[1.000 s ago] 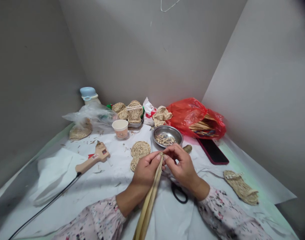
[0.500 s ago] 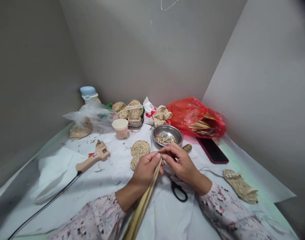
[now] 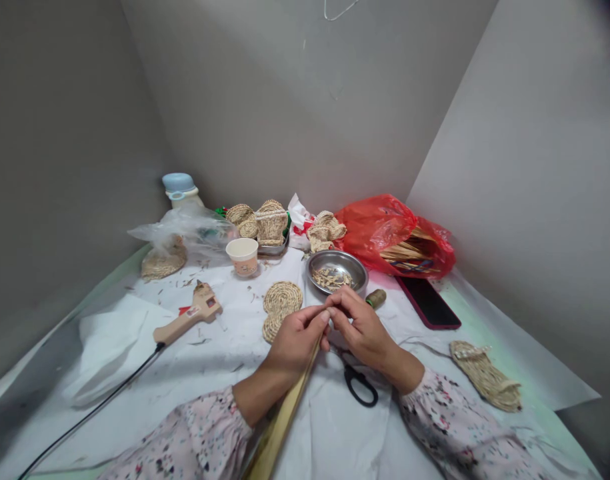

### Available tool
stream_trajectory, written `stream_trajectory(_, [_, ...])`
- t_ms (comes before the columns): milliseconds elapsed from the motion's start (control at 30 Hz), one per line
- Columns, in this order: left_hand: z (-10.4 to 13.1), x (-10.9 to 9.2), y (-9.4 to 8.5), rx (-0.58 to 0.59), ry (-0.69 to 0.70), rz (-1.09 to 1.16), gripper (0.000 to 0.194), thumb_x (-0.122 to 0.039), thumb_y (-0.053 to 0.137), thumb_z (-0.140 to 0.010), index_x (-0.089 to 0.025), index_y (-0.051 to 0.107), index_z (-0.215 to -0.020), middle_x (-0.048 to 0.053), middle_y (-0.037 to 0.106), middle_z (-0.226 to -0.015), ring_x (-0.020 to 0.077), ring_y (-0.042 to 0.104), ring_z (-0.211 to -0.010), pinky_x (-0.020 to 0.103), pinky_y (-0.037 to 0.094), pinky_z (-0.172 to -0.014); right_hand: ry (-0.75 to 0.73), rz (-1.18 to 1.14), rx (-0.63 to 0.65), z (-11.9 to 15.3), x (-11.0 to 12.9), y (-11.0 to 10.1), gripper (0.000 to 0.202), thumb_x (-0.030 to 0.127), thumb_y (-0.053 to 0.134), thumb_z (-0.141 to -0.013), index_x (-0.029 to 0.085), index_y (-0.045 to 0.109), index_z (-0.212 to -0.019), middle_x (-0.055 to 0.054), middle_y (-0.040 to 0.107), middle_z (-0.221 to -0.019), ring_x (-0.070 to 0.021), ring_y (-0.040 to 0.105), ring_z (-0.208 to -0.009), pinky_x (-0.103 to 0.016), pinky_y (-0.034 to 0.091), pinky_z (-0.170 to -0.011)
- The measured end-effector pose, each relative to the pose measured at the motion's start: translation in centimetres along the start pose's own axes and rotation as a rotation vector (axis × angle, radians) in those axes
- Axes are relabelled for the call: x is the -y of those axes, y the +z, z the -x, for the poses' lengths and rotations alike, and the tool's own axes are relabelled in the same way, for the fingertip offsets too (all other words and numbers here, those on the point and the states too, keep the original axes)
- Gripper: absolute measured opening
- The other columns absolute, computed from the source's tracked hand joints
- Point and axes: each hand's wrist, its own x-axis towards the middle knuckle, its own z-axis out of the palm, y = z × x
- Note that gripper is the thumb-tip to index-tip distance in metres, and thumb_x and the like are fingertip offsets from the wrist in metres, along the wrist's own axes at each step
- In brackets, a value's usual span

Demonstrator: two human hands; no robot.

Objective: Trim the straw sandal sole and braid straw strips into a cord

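A bundle of long pale straw strips (image 3: 283,427) runs from the bottom edge up to my hands. My left hand (image 3: 299,337) is closed round the bundle's upper end. My right hand (image 3: 357,327) meets it thumb to thumb, its fingers pinched at the tip of the straw, which the fingers mostly hide. Left of my hands lies a woven straw piece of two joined coils (image 3: 283,300). Just beyond them is a steel bowl (image 3: 362,272) with straw scraps. Black-handled scissors (image 3: 361,387) lie below my right hand, partly covered.
A glue gun (image 3: 192,315) with a black cord lies at the left. Farther back stand a paper cup (image 3: 243,258) and a red bag of straw (image 3: 375,230). At the right are a phone (image 3: 427,303), a thread spool (image 3: 376,298) and a small woven slipper (image 3: 485,375).
The thumbs have come together over the straw's end, and the strips below look gathered more narrowly. The whole view has shifted slightly.
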Motion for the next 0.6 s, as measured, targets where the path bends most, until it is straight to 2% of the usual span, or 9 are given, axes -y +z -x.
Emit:
stream_trajectory(100, [0.0, 0.1, 0.0, -0.008, -0.007, -0.066, 0.033, -0.043, 0.051, -0.084, -0.017, 0.053, -0.064, -0.003, 0.050, -0.049, 0.0115, 0.046, -0.049, 0.024, 0.035, -0.054, -0.006, 0.022, -0.010, 0.1, 0.1, 0.2, 0.013, 0.016, 0.043, -0.092, 0.020, 0.055, -0.088, -0.004, 0.051, -0.084, -0.0178, 0.051, -0.081, -0.032, 0.041, -0.075])
stream_trajectory(200, [0.1, 0.3, 0.0, 0.021, -0.017, -0.070, 0.036, -0.045, 0.047, -0.085, -0.018, 0.049, -0.061, -0.002, 0.050, -0.046, 0.0126, 0.048, -0.047, 0.024, 0.035, -0.053, -0.018, 0.042, -0.029, 0.1, 0.2, 0.2, 0.013, 0.016, 0.042, -0.092, 0.020, 0.054, -0.088, -0.004, 0.051, -0.083, -0.0180, 0.050, -0.081, -0.032, 0.041, -0.074])
stream_trajectory(300, [0.1, 0.6, -0.1, 0.057, -0.021, -0.013, 0.029, -0.039, 0.046, -0.084, -0.019, 0.047, -0.064, -0.003, 0.051, -0.048, 0.0125, 0.049, -0.046, 0.025, 0.036, -0.053, -0.017, 0.049, -0.037, 0.1, 0.4, 0.2, 0.013, 0.015, 0.043, -0.092, 0.020, 0.054, -0.087, -0.004, 0.052, -0.083, -0.0180, 0.051, -0.081, -0.032, 0.041, -0.075])
stream_trajectory(400, [0.1, 1.0, -0.1, 0.043, -0.030, 0.001, 0.021, -0.034, 0.045, -0.083, -0.019, 0.047, -0.068, -0.004, 0.049, -0.048, 0.0122, 0.049, -0.045, 0.024, 0.036, -0.052, 0.002, 0.040, -0.023, 0.1, 0.4, 0.2, 0.013, 0.016, 0.044, -0.091, 0.020, 0.056, -0.087, -0.004, 0.052, -0.082, -0.0179, 0.052, -0.081, -0.032, 0.042, -0.075])
stream_trajectory(500, [0.1, 1.4, -0.1, 0.027, -0.029, 0.008, 0.019, -0.035, 0.045, -0.083, -0.019, 0.047, -0.072, -0.006, 0.047, -0.048, 0.0118, 0.049, -0.044, 0.024, 0.036, -0.050, 0.073, -0.018, -0.018, 0.3, -0.1, 0.4, 0.009, 0.018, 0.048, -0.091, 0.020, 0.056, -0.093, -0.002, 0.055, -0.079, -0.0163, 0.053, -0.074, -0.030, 0.043, -0.069])
stream_trajectory(600, [0.1, 1.4, 0.0, 0.038, -0.051, 0.046, 0.020, -0.038, 0.045, -0.084, -0.019, 0.046, -0.078, -0.004, 0.052, -0.056, 0.0116, 0.053, -0.044, 0.023, 0.035, -0.046, 0.152, -0.069, -0.061, 0.5, -0.4, 0.4, 0.008, 0.022, 0.052, -0.089, 0.019, 0.055, -0.096, -0.001, 0.056, -0.079, -0.0142, 0.052, -0.066, -0.028, 0.042, -0.061])
